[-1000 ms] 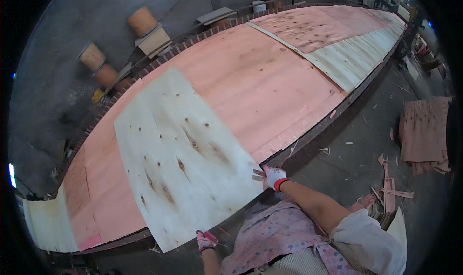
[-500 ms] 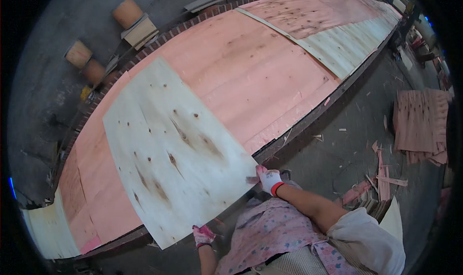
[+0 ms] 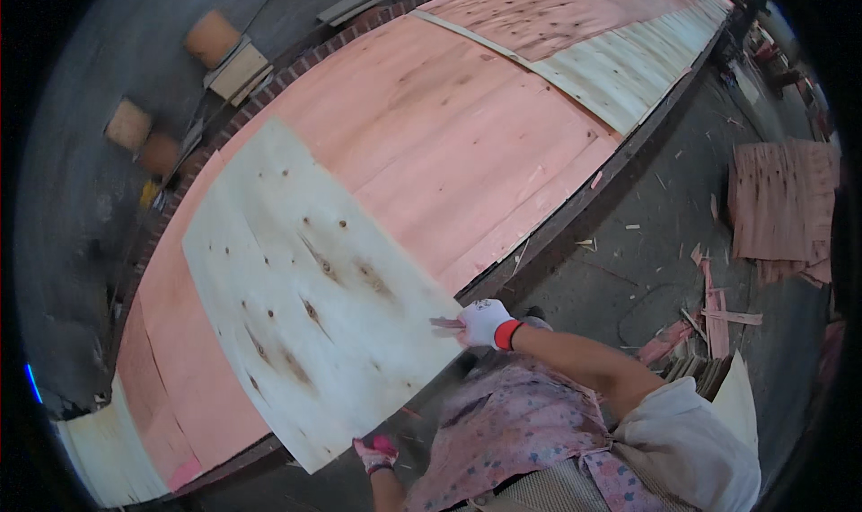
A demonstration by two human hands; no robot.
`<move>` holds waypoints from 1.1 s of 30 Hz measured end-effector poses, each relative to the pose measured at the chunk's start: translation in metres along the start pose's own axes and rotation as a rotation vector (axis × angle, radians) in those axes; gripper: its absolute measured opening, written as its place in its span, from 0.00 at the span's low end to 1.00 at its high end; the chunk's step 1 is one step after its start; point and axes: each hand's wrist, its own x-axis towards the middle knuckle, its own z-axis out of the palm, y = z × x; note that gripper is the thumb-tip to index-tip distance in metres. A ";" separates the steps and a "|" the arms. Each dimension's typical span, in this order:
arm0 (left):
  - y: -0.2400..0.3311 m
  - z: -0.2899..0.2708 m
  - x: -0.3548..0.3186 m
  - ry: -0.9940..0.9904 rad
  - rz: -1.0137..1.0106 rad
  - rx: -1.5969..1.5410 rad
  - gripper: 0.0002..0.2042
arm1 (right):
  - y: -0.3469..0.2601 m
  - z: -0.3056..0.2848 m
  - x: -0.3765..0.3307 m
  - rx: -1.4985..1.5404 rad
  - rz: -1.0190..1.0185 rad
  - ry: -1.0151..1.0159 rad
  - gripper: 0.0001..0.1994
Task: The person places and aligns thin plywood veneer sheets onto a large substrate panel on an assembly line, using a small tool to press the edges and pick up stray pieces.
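Observation:
A pale veneer sheet [image 3: 296,287] with dark knots and brown streaks lies across pink sheets [image 3: 476,153] on a long table. My right hand [image 3: 485,323], in a white glove with a red cuff, grips the sheet's near right corner, its fingers over the top face. Pinched at the near edge, further left, is my left hand [image 3: 375,454] in a pink-stained glove. The sheet's near edge overhangs the table edge between my hands. Undersides of the sheet and the fingers beneath it are hidden.
Further along the table lies another pale sheet [image 3: 620,76]. Round blocks [image 3: 213,38] and boards stand beyond the far edge. On the floor at right are a stack of pink sheets [image 3: 781,202] and torn pink strips [image 3: 714,319]. My apron [image 3: 530,413] is close to the table.
The pale sheet has shifted slightly toward me and to the left over the pink sheets, both hands moving with it. The whole view has also shifted a little.

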 end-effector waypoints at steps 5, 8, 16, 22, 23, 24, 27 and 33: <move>-0.006 -0.062 0.020 0.127 0.023 -0.377 0.39 | 0.006 -0.118 -0.026 0.175 -0.008 0.301 0.16; -0.031 -0.023 -0.003 0.091 0.129 -0.304 0.38 | 0.043 -0.199 -0.052 0.358 -0.002 0.385 0.16; -0.120 0.159 -0.089 -0.277 0.368 -0.200 0.35 | 0.260 -0.279 -0.102 1.469 0.019 0.416 0.08; -0.139 0.341 -0.196 -0.600 0.321 -0.397 0.28 | 0.430 -0.277 -0.074 1.779 0.320 0.950 0.10; -0.131 0.374 -0.204 -0.618 0.344 -0.411 0.28 | 0.458 -0.271 -0.046 1.890 0.300 1.138 0.10; -0.125 0.397 -0.210 -0.594 0.289 -0.414 0.25 | 0.486 -0.268 -0.027 1.938 0.320 1.154 0.10; -0.103 0.423 -0.213 -0.728 0.221 -0.297 0.20 | 0.516 -0.283 0.011 2.027 0.269 1.114 0.11; -0.087 0.456 -0.276 -0.643 0.528 -0.159 0.14 | 0.547 -0.262 0.032 1.849 0.468 1.122 0.12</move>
